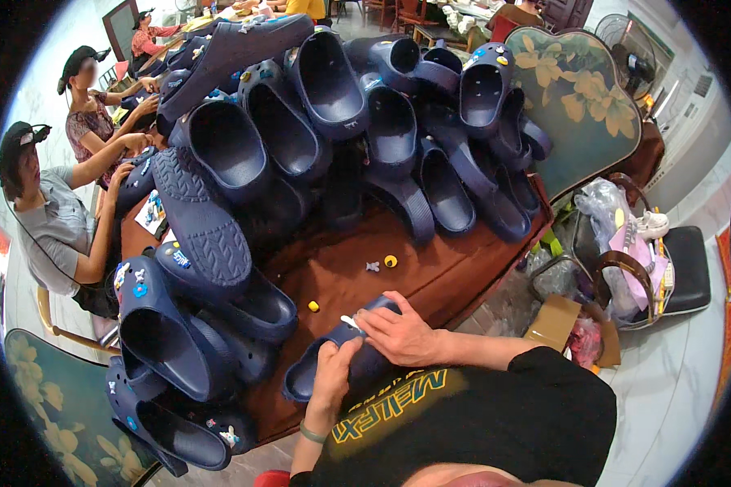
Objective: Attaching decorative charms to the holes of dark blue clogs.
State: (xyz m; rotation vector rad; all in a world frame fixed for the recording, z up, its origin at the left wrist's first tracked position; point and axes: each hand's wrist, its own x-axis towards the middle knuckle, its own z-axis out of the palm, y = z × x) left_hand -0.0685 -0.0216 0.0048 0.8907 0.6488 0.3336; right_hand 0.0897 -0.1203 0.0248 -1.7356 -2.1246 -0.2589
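A navy-blue clog (pixel 304 377) lies close to my body at the near edge of the table. My left hand (pixel 331 377) is closed on the side of this clog, its thumb near the strap and opening. Over the upper of the same clog bends my right hand (pixel 402 331), fingertips close to a small white shoe charm (pixel 351 322) that sits on the shoe. What lies under the right palm is hidden. On the brown cloth beyond are a yellow-and-black round charm (pixel 391 260), a small white-and-blue charm (pixel 373 266) and a yellow charm (pixel 313 306).
Navy clogs (pixel 329 81) are heaped along the far side, and more clogs (pixel 166 349) pile up at my left, several with charms. Several people work at the far left. A black chair (pixel 690 264) with bags and an open cardboard box (pixel 554 319) stand at my right.
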